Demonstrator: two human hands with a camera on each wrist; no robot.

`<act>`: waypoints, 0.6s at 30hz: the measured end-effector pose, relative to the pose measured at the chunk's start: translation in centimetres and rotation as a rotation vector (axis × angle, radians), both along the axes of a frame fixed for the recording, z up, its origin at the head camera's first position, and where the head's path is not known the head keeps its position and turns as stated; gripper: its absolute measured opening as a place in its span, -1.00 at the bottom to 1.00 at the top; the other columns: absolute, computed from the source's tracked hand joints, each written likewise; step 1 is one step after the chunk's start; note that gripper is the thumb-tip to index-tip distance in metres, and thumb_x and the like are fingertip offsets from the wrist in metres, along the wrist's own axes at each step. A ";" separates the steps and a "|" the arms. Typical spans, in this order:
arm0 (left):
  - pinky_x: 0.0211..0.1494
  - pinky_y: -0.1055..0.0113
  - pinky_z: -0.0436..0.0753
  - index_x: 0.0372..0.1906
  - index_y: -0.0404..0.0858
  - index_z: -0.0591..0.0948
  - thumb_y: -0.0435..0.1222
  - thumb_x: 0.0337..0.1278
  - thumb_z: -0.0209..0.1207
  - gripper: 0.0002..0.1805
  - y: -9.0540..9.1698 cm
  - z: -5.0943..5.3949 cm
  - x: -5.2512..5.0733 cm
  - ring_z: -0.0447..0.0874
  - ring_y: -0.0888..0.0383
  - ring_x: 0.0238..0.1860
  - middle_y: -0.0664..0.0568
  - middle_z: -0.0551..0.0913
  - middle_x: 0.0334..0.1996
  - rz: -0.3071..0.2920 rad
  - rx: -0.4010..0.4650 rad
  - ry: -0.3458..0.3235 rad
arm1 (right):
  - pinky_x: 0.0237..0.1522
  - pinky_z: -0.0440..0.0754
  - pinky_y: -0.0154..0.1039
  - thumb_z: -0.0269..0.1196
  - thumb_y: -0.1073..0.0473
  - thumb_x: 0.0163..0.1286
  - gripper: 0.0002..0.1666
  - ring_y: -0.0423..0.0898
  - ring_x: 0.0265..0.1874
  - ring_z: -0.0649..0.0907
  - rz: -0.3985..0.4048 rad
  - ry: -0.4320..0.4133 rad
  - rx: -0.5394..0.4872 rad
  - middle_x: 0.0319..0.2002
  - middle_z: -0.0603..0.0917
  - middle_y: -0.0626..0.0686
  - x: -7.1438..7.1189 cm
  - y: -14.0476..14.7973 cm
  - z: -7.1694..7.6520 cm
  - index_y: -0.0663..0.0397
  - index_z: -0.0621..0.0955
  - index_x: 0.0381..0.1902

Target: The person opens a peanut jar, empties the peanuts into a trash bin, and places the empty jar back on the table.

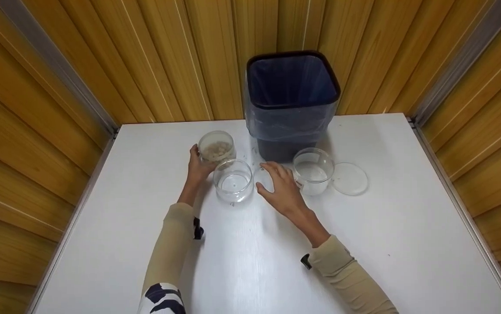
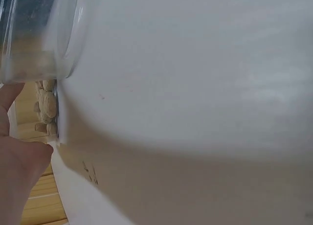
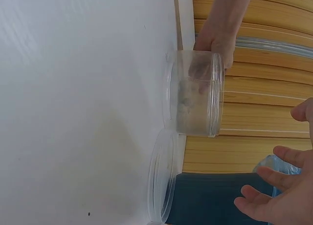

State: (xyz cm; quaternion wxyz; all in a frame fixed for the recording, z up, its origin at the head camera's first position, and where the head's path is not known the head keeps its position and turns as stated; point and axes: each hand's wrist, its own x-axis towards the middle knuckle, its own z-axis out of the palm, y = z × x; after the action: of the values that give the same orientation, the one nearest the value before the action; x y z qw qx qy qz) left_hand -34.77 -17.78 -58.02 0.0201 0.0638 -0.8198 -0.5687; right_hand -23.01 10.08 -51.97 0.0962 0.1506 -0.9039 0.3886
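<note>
My left hand [image 1: 198, 168] grips a round clear jar [image 1: 217, 146] partly filled with beige lumpy pieces [image 2: 48, 105] that look like peanuts in their shells. Its fingers lie along the far left side, the thumb along the front. Just in front of that jar stands a second clear jar [image 1: 233, 185], lidless, with no contents visible. My right hand [image 1: 283, 192] hovers with spread fingers over a clear round lid [image 1: 262, 178], holding nothing. To the right of this hand is a third clear jar [image 1: 313, 172], also lidless.
Another clear lid [image 1: 350, 179] lies flat at the right of the third jar. A tall dark bin [image 1: 294, 126] with a bluish liner stands behind the jars. Wood-patterned walls [image 1: 167, 56] enclose the white table [image 1: 250, 261] at the back and sides. Small specks dot its surface.
</note>
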 end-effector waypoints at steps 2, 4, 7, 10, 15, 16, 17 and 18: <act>0.64 0.10 -0.02 0.60 -0.33 -0.14 -0.44 0.01 0.45 0.20 0.1 -0.2 -0.3 -0.10 -0.15 0.62 -0.28 -0.01 0.60 -0.004 -0.005 -0.014 | 0.37 0.40 0.13 0.31 -0.02 0.38 -0.35 0.18 0.36 0.39 0.007 -0.002 0.000 0.37 0.46 0.12 0.0 -0.2 0.1 0.01 0.51 0.38; 0.65 0.11 -0.06 0.61 -0.32 -0.20 -0.47 0.00 0.43 0.23 0.1 -0.5 -0.6 -0.13 -0.15 0.62 -0.29 -0.03 0.61 -0.007 -0.015 -0.031 | 0.39 0.39 0.11 0.30 -0.02 0.38 -0.34 0.18 0.37 0.39 0.017 -0.005 -0.006 0.37 0.46 0.13 0.0 -0.4 0.2 0.01 0.50 0.39; 0.65 0.10 -0.08 0.60 -0.30 -0.22 -0.51 -0.02 0.43 0.26 0.0 -0.7 -0.9 -0.12 -0.16 0.62 -0.29 -0.02 0.60 -0.024 -0.020 -0.021 | 0.39 0.38 0.12 0.30 -0.02 0.39 -0.34 0.18 0.38 0.38 0.030 -0.007 -0.014 0.38 0.45 0.14 0.1 -0.8 0.2 0.00 0.50 0.40; 0.64 0.06 0.00 0.60 -0.25 -0.17 -0.43 -0.01 0.47 0.24 0.1 -1.0 -1.0 -0.03 -0.16 0.60 -0.26 0.06 0.58 -0.035 -0.023 0.001 | 0.39 0.37 0.12 0.28 -0.03 0.41 -0.35 0.18 0.39 0.36 0.041 -0.011 -0.018 0.39 0.43 0.14 0.1 -1.0 0.2 -0.01 0.49 0.41; 0.62 0.07 0.10 0.58 -0.25 -0.03 -0.33 -0.05 0.53 0.19 0.5 -1.4 -1.3 0.10 -0.15 0.57 -0.24 0.18 0.54 0.006 -0.020 0.034 | 0.40 0.37 0.10 0.26 -0.05 0.42 -0.34 0.17 0.39 0.36 0.051 -0.022 -0.025 0.40 0.42 0.13 0.0 -1.1 0.2 -0.01 0.47 0.42; 0.62 0.08 0.10 0.57 -0.28 0.01 -0.34 -0.08 0.54 0.18 0.6 -1.4 -1.4 0.11 -0.15 0.56 -0.24 0.20 0.53 0.012 -0.021 0.048 | 0.41 0.37 0.10 0.26 -0.05 0.42 -0.34 0.17 0.39 0.36 0.049 -0.022 -0.026 0.40 0.42 0.13 0.0 -1.1 0.2 -0.01 0.48 0.42; 0.62 0.10 0.10 0.57 -0.30 0.04 -0.36 -0.09 0.54 0.17 0.7 -1.5 -1.5 0.12 -0.14 0.56 -0.24 0.22 0.52 0.016 -0.020 0.064 | 0.41 0.37 0.11 0.26 -0.05 0.42 -0.34 0.18 0.39 0.36 0.047 -0.021 -0.027 0.40 0.43 0.13 0.0 -1.0 0.2 -0.01 0.48 0.42; 0.62 0.11 0.10 0.56 -0.33 0.07 -0.39 -0.11 0.55 0.15 0.8 -1.5 -1.6 0.14 -0.13 0.55 -0.24 0.24 0.50 0.015 -0.014 0.088 | 0.41 0.37 0.12 0.27 -0.04 0.41 -0.34 0.18 0.40 0.36 0.044 -0.021 -0.029 0.40 0.43 0.13 0.0 -0.9 0.2 -0.01 0.48 0.41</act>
State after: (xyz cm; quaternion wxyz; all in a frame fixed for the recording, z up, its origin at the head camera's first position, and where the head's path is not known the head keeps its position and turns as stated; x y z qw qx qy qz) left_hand -36.36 -17.00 -59.55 0.0609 0.0444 -0.8216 -0.5651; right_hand -23.02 9.13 -51.77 0.0802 0.1650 -0.8956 0.4054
